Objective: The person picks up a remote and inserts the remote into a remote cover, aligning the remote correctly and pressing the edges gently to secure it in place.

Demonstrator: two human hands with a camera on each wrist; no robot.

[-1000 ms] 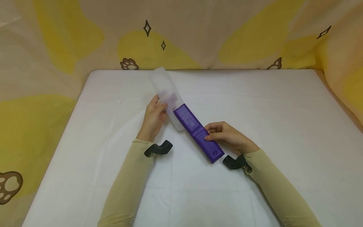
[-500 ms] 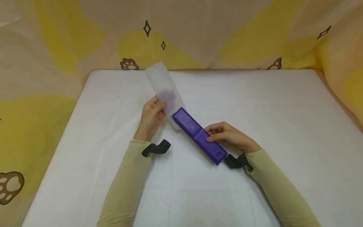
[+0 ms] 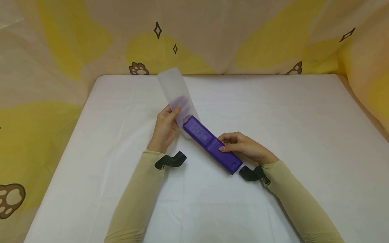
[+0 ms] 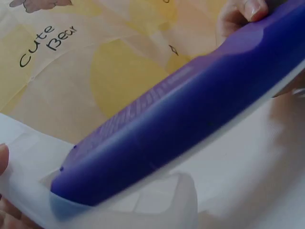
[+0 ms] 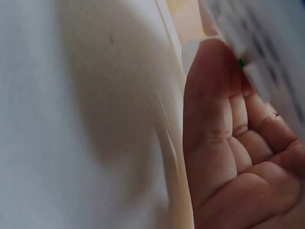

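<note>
My right hand [image 3: 240,145] grips a long purple remote [image 3: 211,144] by its near half, fingers curled over its edge. The remote's far tip sits just inside the mouth of a translucent white sleeve [image 3: 177,95], which my left hand [image 3: 165,126] pinches near its open end. The sleeve tilts up and away toward the back of the table. In the left wrist view the purple remote [image 4: 181,129] fills the frame with its tip in the sleeve [image 4: 157,202]. The right wrist view shows only my right hand's palm and fingers [image 5: 228,157], blurred.
A white table [image 3: 273,111] lies under both hands. A beige and yellow cloth [image 3: 76,44] with paw prints hangs behind it and drapes down at both sides. Black wrist camera mounts [image 3: 170,159] sit on both cream sleeves.
The remote has slid back out of the sleeve, so only its tip remains inside. The sleeve has tilted more upright in my left hand.
</note>
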